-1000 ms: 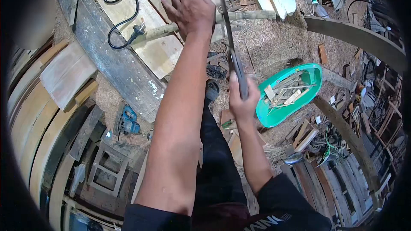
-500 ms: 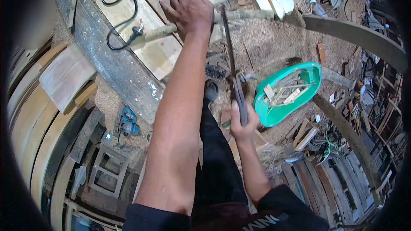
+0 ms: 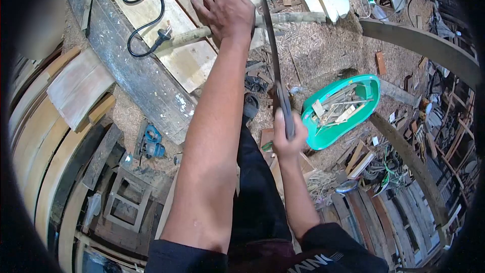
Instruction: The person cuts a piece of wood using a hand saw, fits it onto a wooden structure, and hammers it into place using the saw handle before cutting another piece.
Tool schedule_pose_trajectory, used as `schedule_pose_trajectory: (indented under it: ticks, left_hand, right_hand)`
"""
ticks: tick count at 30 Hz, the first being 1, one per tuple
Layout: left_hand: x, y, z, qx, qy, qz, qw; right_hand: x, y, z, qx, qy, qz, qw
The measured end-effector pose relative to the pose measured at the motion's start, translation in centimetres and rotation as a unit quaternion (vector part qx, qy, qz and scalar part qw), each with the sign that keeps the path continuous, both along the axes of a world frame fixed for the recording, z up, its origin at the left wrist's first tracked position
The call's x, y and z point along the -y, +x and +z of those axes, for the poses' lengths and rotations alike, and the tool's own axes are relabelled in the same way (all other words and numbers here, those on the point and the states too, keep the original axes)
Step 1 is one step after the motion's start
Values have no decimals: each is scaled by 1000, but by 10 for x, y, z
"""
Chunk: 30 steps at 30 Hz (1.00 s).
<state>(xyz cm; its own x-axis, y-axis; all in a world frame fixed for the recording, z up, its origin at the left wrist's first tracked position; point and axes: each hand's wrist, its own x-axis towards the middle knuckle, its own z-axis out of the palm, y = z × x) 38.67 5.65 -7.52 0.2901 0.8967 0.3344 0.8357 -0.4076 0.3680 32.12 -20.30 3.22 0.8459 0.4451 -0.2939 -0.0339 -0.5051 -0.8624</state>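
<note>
My left hand (image 3: 227, 12) lies over a long wooden stick (image 3: 189, 36), palm down, with its fingers spread on the boards (image 3: 188, 65) beneath. The stick runs out to the right past the wrist. My right hand (image 3: 289, 134) is wrapped round the dark handle of a long, thin handsaw (image 3: 274, 53). Its blade appears almost edge-on and crosses the stick just right of my left hand. The teeth cannot be made out, nor can the depth of any cut.
A black cable with a plug (image 3: 163, 34) lies on the boards. A green tub (image 3: 375, 93) of wood scraps stands to the right on sawdust. A blue power tool (image 3: 152, 142) sits at the lower left, near stacked curved planks (image 3: 58, 159). Curved timber (image 3: 419, 38) spans the right side.
My right hand and the saw have shifted slightly down and right. My left hand stays on the stick, and the view has moved a little.
</note>
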Motion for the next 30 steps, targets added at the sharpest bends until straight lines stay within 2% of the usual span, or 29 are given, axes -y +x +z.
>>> schedule_pose_trajectory:
  ticks: [2, 5, 8, 11, 14, 17, 20, 23, 25, 26, 27, 30]
  left_hand:
    - [-6, 1, 1, -3, 1, -3, 1000]
    - [-6, 0, -1, -1, 11, -4, 1000]
    - [-5, 0, 5, 8, 4, -13, 1000]
    - [-8, 1, -2, -4, 11, -2, 1000]
    - [-6, -1, 0, 5, 7, -11, 1000]
    - [-6, 0, -2, 0, 21, -6, 1000]
    - [-4, -1, -4, 9, 18, -10, 1000]
    - [-14, 2, -3, 5, 28, 3, 1000]
    - [-7, 0, -4, -11, 30, 2, 999]
    - [-7, 0, -2, -6, 26, 3, 1000]
    - [-7, 1, 1, -1, 23, 2, 1000]
    - [-10, 1, -2, 3, 23, -4, 1000]
  right_hand:
    - [-38, 24, -15, -30, -18, 13, 999]
    - [-55, 34, -18, 20, -29, 43, 998]
    - [-1, 2, 1, 16, -25, 24, 999]
    - [4, -9, 9, -4, 16, -7, 1000]
    - [-44, 27, -7, -21, -7, 1, 1000]
    - [-59, 37, -11, -15, -16, 26, 999]
    - [-5, 2, 6, 31, -4, 31, 999]
    - [16, -13, 15, 26, 9, 21, 999]
    - [-14, 5, 7, -20, -16, 2, 1000]
    - [-31, 19, -14, 27, 8, 16, 999]
    - [-58, 32, -10, 15, 14, 10, 1000]
    - [-60, 37, -11, 41, 10, 30, 999]
